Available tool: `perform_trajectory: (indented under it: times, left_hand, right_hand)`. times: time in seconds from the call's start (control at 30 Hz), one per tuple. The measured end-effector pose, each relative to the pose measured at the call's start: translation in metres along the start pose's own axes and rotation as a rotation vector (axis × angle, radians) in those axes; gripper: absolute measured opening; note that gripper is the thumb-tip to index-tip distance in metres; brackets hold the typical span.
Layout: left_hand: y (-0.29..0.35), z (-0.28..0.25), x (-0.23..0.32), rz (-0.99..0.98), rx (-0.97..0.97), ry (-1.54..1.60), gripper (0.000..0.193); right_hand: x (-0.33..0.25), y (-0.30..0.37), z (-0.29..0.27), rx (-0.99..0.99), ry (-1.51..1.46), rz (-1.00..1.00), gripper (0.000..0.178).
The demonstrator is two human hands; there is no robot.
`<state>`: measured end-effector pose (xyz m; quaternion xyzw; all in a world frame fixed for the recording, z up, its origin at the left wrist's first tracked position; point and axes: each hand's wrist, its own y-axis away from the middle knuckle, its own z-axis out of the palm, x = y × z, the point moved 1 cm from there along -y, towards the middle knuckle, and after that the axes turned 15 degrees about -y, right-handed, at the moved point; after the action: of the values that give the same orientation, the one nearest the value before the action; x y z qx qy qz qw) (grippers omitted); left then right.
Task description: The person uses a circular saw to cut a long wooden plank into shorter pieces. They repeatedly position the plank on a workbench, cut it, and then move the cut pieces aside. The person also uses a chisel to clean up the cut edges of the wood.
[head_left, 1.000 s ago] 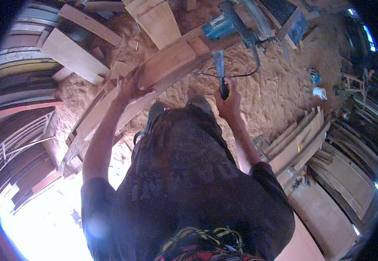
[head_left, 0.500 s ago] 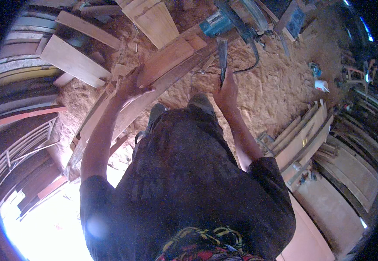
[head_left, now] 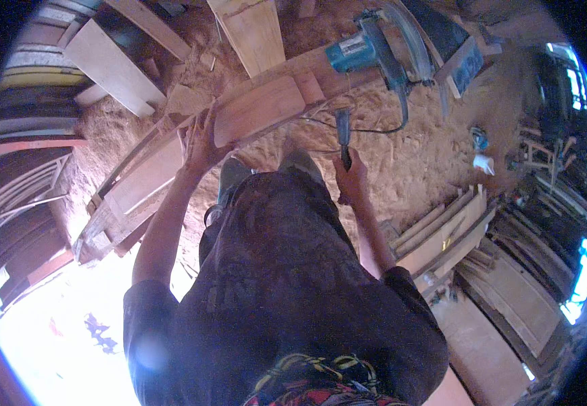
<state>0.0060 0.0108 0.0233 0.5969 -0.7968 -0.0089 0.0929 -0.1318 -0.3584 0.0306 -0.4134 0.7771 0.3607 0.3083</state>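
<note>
Far left, boards of assorted colours stand stacked along the side, with a pale slatted frame (head_left: 26, 186) below them. Next, a loose pale board (head_left: 113, 68) lies slantwise over the sandy floor (head_left: 402, 162). A long timber (head_left: 343, 76) runs diagonally from the bright lower left up toward the top centre; the lens bends its line.

The person's left hand (head_left: 203, 147) lies on this work, fingers extended and spread, thumb apart, set against the near-left end of a smooth reddish wooden block (head_left: 258, 108). Contact is evident; whether the fingers are gripping, I cannot tell. The block lies lengthwise on the timber, to the right of that hand. A smaller wooden piece (head_left: 309, 86) lies just beside its right end. Beyond, a light plank (head_left: 253, 40) reaches in from the top.

Further right, the right hand (head_left: 352, 179) is clenched around the dark handle of a flat-bladed hand tool (head_left: 343, 125). The tool's blade points away from the person and is apart from the block, over the sand. A black cable passes near the blade and leads to a teal power tool (head_left: 356, 53) at the timber's upper end.

At the right, a white object (head_left: 483, 164) lies on the sand, and stacked boards (head_left: 442, 233) stand nearer the person.
</note>
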Motion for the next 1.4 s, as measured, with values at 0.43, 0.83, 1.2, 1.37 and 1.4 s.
perform_trajectory:
  times: [0.43,0.83,1.2,1.37,1.4]
  left_hand:
    - [0.02,0.01,0.022,-0.062,0.185,-0.028,0.096]
    - [0.035,0.025,0.034,-0.105,0.218,-0.015,0.091]
    - [0.032,0.028,0.032,-0.098,0.221,-0.025,0.085]
    - [0.029,0.026,0.034,-0.094,0.282,-0.014,0.087]
    - [0.03,0.027,0.037,-0.087,0.283,0.003,0.087]
  right_hand:
    - [-0.084,-0.032,-0.032,-0.218,0.033,-0.368,0.031]
    - [-0.151,-0.08,-0.033,-0.263,0.458,-0.378,0.051]
    - [-0.192,-0.082,-0.034,-0.23,0.335,-0.491,0.048]
    - [-0.142,-0.098,-0.026,-0.246,0.469,-0.39,0.054]
    - [-0.129,-0.106,-0.033,-0.256,0.575,-0.338,0.054]
